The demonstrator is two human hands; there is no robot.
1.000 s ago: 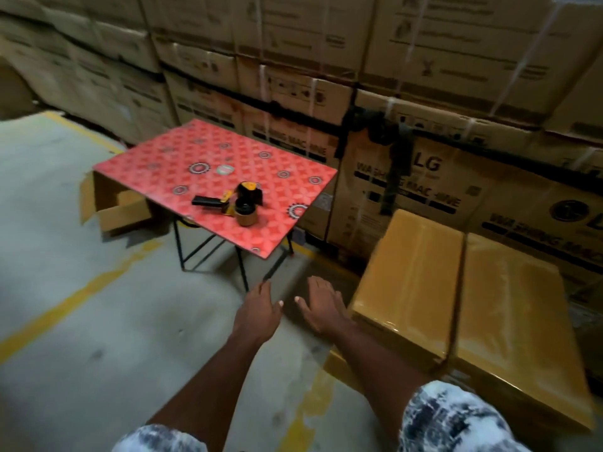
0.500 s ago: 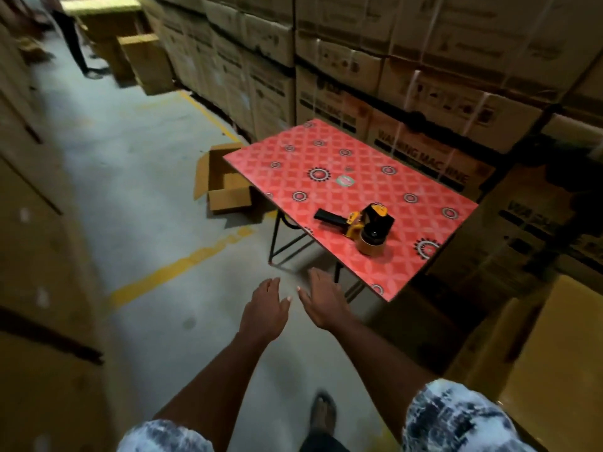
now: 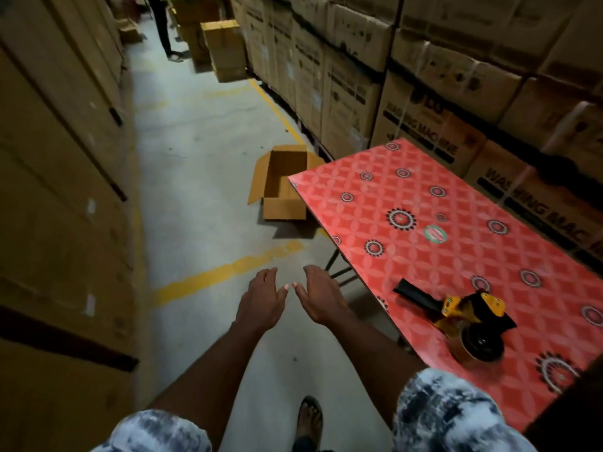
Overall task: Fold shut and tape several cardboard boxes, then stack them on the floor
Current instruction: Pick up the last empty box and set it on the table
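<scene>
Cardboard, plain brown: an open box (image 3: 284,207) stands mouth up on the concrete floor (image 3: 202,177), its flaps turned outward. It sits at the far left corner of the table (image 3: 456,256), whose edge covers part of its right side. A yellow painted line (image 3: 225,272) crosses the floor between the box and the person.

The tape dispenser (image 3: 470,321), yellow and black with a roll of brown tape on it, lies on the red patterned tabletop near its front edge. Its black handle points left, toward the hands.

Both arms reach forward over the floor, left of the table. The left hand (image 3: 261,301) and the right hand (image 3: 321,298) are palm down, fingers straight and loosely spread, holding nothing. They are side by side with the thumb tips just apart, well short of the box and clear of the dispenser.

Pale mottled sleeves (image 3: 447,415) show at the bottom edge, and a sandalled foot (image 3: 310,415) is on the floor between the arms.

Big printed cartons (image 3: 352,102) are stacked high behind the table and on down the right side of the aisle. More cartons (image 3: 58,190) wall in the left side. At the far end stand some smaller stacked boxes (image 3: 225,50), with another person's legs (image 3: 163,27) beside them
</scene>
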